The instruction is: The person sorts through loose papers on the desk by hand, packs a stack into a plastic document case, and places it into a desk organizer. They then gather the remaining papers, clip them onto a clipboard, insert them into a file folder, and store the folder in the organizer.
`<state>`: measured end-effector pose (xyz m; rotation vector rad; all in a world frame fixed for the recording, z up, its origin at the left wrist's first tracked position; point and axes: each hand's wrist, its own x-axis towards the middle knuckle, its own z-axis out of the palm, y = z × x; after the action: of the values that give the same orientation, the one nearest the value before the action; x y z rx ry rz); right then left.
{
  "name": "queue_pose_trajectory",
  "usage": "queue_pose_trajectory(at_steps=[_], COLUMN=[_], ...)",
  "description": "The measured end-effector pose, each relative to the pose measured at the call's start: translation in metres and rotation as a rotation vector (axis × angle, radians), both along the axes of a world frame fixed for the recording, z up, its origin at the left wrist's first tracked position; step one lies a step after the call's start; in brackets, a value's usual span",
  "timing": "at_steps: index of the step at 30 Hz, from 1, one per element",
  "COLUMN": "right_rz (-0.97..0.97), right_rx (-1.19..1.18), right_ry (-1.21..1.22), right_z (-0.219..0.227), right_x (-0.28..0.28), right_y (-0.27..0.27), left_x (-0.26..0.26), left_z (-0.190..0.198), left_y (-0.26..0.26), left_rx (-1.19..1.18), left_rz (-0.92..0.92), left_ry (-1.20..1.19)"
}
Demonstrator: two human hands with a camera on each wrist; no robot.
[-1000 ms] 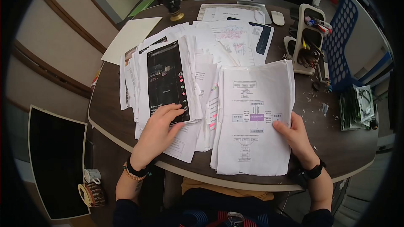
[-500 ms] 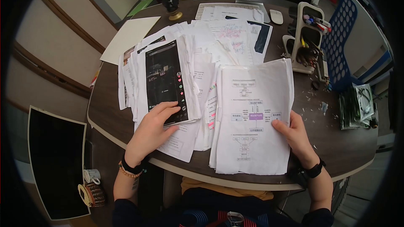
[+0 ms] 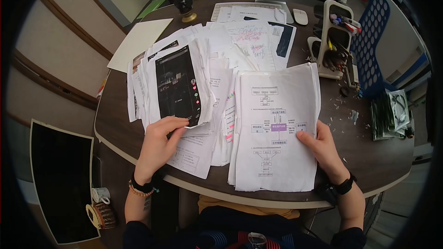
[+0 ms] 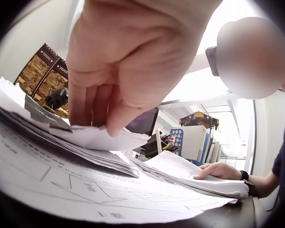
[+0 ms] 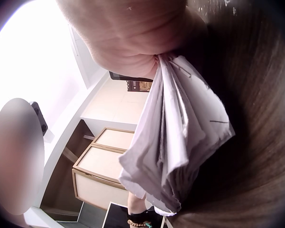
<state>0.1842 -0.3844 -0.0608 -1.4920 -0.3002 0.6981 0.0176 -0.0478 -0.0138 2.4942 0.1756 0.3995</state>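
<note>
The left hand (image 3: pixel 161 144) pinches the lower edge of the top sheet with a dark printed picture (image 3: pixel 176 87), on the left paper pile. In the left wrist view, the thumb and fingers of this hand (image 4: pixel 128 71) meet at the lifted paper edge (image 4: pixel 104 138). Held at its right edge by the right hand (image 3: pixel 325 150) is a stack of sheets printed with diagrams (image 3: pixel 277 166), the thumb on top. The right wrist view shows this stack's layered edges (image 5: pixel 168 128) fanned out below the hand (image 5: pixel 133 38).
More papers (image 3: pixel 249 41) lie behind both stacks, partly over a keyboard (image 3: pixel 221 8). A mouse (image 3: pixel 300 16), a pen organizer (image 3: pixel 333 37) and packets (image 3: pixel 390 115) stand or lie to the right. A small dark bust (image 3: pixel 183 5) stands at the back left. Shavings are scattered at the right.
The left hand has drawn its fingers together at the sheet's lower edge, and that edge has lifted and curled. The right hand keeps its hold on the diagram stack.
</note>
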Motion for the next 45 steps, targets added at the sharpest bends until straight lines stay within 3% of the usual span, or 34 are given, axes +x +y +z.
queue_pose_trajectory(at_steps=[7, 10, 20, 24, 26, 29, 32, 40, 45], right_rz=[-0.002, 0.006, 0.002, 0.004, 0.005, 0.016, 0.016, -0.076, -0.17], right_rx=[-0.013, -0.008, -0.022, -0.01, 0.003, 0.016, 0.022, 0.148, 0.372], right_ry=[-0.005, -0.009, -0.009, -0.006, -0.007, -0.006, -0.006, -0.033, -0.093], right_z=[0.0, 0.001, 0.001, 0.0, -0.001, 0.0, -0.001, 0.009, 0.002], right_x=[0.0, 0.0, 0.0, 0.001, 0.0, 0.001, 0.001, 0.005, 0.009], right_y=[0.0, 0.0, 0.0, 0.0, 0.0, 0.0, -0.001, -0.002, -0.011], left_x=[-0.003, -0.002, 0.006, 0.011, 0.012, 0.012, 0.017, 0.011, 0.025], left_z=[-0.001, -0.006, -0.011, -0.013, -0.016, -0.007, 0.017, 0.033, 0.024], left_y=[0.0, -0.002, -0.013, -0.009, -0.005, -0.004, -0.034, -0.155, -0.183], left_rx=[-0.146, -0.229, 0.076, -0.024, 0.314, 0.422, 0.564, 0.577, 0.607], left_rz=[0.174, 0.164, 0.102, 0.157, 0.175, 0.166, 0.178, -0.255, -0.409], left_ry=[-0.014, -0.014, -0.045, 0.057, 0.023, 0.08, 0.047, 0.023, 0.007])
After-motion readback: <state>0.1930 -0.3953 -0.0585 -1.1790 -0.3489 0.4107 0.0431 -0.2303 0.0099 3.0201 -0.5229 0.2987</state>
